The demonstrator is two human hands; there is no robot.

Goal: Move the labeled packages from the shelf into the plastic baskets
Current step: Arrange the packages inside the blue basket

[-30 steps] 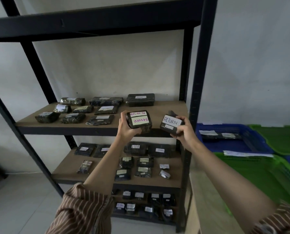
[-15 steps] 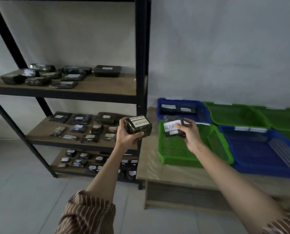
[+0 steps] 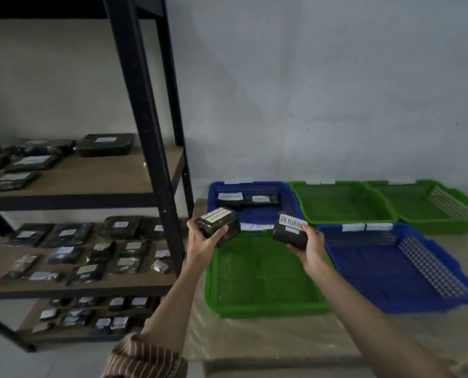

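- The left hand (image 3: 202, 241) grips a dark wrapped package (image 3: 218, 224) from below and behind, thumb across its near face; a pale label with red handwriting lies on its top, the writing too blurred to read.
- This package hangs in the air over the far left corner of the near green basket (image 3: 262, 309), touching nothing but the hand.
- The right hand (image 3: 310, 245) holds a second dark package (image 3: 290, 230) — fingers curled under it, thumb on its upper edge — with a white label reading "RETURN" facing up.
- The second package is tilted and sits above the far right part of the same green basket, close to the rim it shares with the near blue basket (image 3: 401, 304).
- The far blue basket (image 3: 254, 185) behind holds two flat dark packages with white labels, lying side by side.
- Two more green baskets stand in the far row: the middle one (image 3: 341, 216) and the right one (image 3: 445, 222); white paper tags sit on several rims.
- All the baskets rest on a low table (image 3: 254, 339) covered in clear plastic sheet.
- To the left stands a black metal shelf unit (image 3: 145, 118) with brown boards, and many small dark labeled packages lie across three of its levels.
- A striped sleeve (image 3: 145, 358) covers the left forearm near the bottom edge.
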